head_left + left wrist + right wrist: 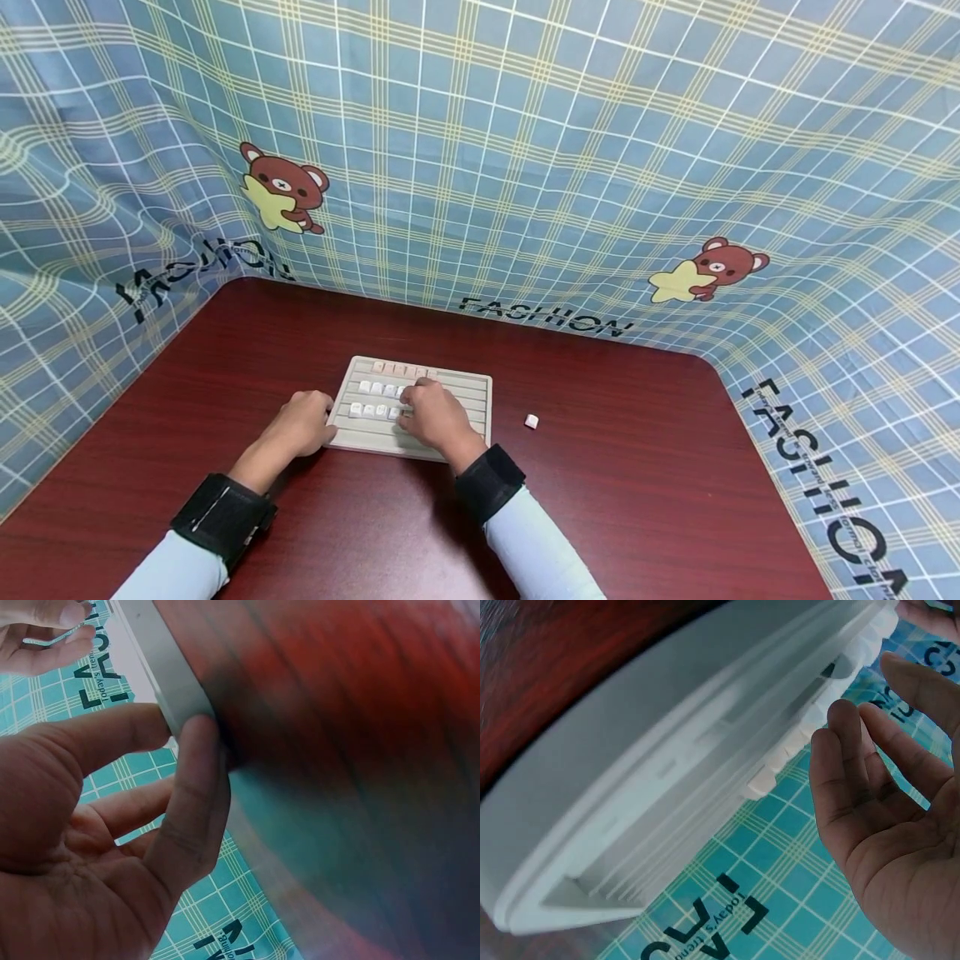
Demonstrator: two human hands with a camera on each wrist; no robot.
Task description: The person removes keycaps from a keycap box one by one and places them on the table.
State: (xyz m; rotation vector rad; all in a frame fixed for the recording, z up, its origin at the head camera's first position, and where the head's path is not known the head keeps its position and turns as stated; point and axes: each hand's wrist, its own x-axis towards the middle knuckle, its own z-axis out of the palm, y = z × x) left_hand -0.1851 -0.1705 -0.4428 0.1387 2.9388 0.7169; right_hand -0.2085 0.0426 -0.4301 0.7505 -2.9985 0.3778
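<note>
A pale slotted keycap tray [367, 437] lies on the table with keycaps in rows. Pinkish keycaps [400, 369] line the far slot, and white keycaps [367, 410] fill the left part of two nearer slots. My left hand [300, 423] grips the tray's left edge; in the left wrist view thumb and fingers pinch its rim [169, 675]. Over the tray's middle, my right hand [438, 417] is at the right ends of the white rows. Its fingers are loosely bent in the right wrist view, with nothing visible between them. Whether a fingertip touches a keycap, I cannot tell.
One loose white keycap [531, 421] lies on the dark red table [637, 483], right of the tray. A blue checked cloth [480, 167] with printed bears hangs behind the table and along both sides.
</note>
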